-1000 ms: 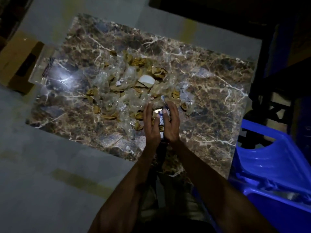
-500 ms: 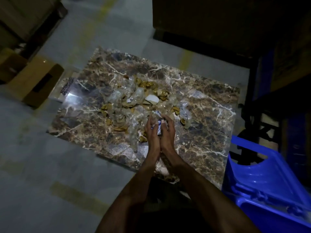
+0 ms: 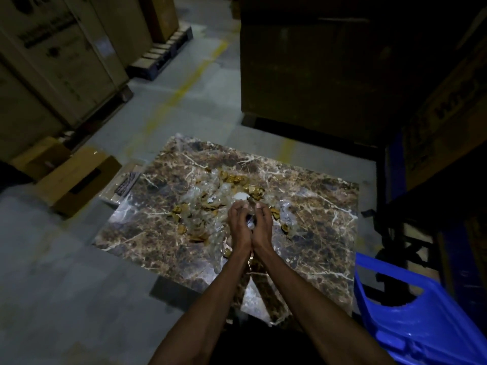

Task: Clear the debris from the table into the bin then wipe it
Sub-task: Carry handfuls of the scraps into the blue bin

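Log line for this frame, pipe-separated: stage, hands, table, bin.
stage: gathering debris | left hand and right hand: cupped together around white scrap | table: debris pile remains, unwiped | blue bin: right of table

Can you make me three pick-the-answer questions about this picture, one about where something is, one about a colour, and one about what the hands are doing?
1. Where is the bin?
A. To the right of the table, on the person's right
B. On top of the table
C. Far away beside the stacked boxes

2. What colour is the bin?
A. Red
B. Blue
C. White

3. What are the left hand and the right hand doing?
A. Hanging at the person's sides
B. Wiping the table with a cloth
C. Cupped together around a small whitish bit of debris

Answers:
1. A, the bin sits off the table's right edge, low in the view.
2. B, its plastic walls are bright blue.
3. C, the hands meet over the pile of scraps, palms facing, with the bit between them.
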`<act>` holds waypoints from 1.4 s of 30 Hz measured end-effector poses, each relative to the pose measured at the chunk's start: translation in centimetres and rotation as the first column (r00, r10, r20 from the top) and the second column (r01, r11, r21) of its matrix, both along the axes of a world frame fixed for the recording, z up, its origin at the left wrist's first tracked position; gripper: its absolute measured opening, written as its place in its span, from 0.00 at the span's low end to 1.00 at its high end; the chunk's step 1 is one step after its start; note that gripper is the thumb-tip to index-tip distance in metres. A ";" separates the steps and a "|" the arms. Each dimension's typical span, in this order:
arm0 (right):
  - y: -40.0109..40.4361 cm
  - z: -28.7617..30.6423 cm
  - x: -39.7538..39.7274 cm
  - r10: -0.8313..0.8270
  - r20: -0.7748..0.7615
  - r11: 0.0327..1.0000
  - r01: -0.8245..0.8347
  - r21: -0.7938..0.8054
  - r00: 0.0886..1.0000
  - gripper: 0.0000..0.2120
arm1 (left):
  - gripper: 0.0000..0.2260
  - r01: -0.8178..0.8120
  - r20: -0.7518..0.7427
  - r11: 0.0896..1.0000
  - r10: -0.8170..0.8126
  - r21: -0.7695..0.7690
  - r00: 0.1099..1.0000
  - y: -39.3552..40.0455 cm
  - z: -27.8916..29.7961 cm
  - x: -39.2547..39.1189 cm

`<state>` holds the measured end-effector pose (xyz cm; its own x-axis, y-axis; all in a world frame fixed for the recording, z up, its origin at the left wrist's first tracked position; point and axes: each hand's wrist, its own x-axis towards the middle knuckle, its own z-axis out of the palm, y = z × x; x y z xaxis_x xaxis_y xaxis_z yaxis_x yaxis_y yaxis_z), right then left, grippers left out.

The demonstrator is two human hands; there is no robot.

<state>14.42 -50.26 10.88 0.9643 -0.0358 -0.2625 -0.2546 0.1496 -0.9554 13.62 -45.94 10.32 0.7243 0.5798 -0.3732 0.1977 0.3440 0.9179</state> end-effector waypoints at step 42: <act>6.2 3.0 -2.6 -0.115 0.056 0.991 0.118 -0.056 0.992 0.13 | 0.14 0.167 0.236 0.984 -0.176 0.059 0.956 6.4 2.2 -1.0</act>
<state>11.83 -44.06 13.92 0.9650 -0.1626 -0.2056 -0.1878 0.1183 -0.9751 12.61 -39.57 12.47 0.8796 0.4490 -0.1572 0.0239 0.2884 0.9572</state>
